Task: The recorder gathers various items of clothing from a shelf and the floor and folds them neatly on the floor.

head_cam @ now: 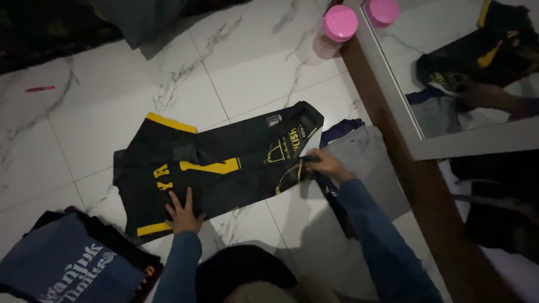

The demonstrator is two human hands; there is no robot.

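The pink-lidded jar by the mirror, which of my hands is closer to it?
Right. Your right hand grips the black shirt's edge, below the jar; your left hand presses the shirt farther down-left.

Under the left hand (182, 213), a black-and-yellow jersey (224, 163) of smooth, faintly sheeny cloth lies on glossy white marble-look floor tiles (112, 95). Beside the right hand (328, 164): matt grey folded cloth (370, 163), a dark wooden mirror frame (426, 185) and, beyond, a pink plastic-lidded jar (336, 31).
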